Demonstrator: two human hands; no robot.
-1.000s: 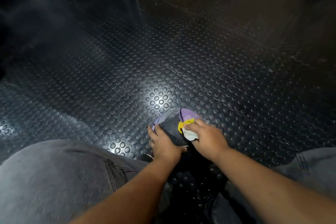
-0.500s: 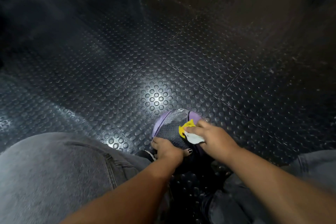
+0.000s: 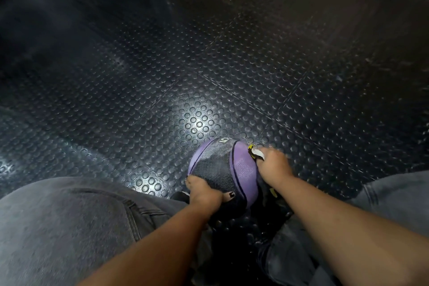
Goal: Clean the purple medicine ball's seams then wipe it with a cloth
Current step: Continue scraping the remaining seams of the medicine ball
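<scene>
1. The ball (image 3: 243, 165) sits low between the person's legs (image 3: 69, 227), over the studded rubber floor (image 3: 209, 76). Whether it rests on the floor or is held just above it cannot be told.
2. The left hand (image 3: 204, 195) grips the near left side of the ball, fingers curled under it and the thumb laid across the grey panel. This is the steadying hand, and a firm hold here should stop the ball rolling under the scrubbing.
3. The right hand (image 3: 275, 165) is curled round a small white and yellow thing, probably a brush (image 3: 257, 153), though it is too blurred to be sure. Its tip touches the far right edge of the purple panel.
4. The step in hand looks like the seam cleaning. No cloth is in sight, so the wiping seems not yet begun.
5. To do it well, the tip should run along the groove, not across it, in short strokes with light pressure, so that dirt lifts out and is not pushed deeper.
6. The dark seam (image 3: 232, 165) between the grey and purple panels faces up and is easy to reach. The left hand could turn the ball bit by bit to bring each seam to the top.
7. One risk is that the textured skin catches the tip, so a slow stroke is safer.
</scene>
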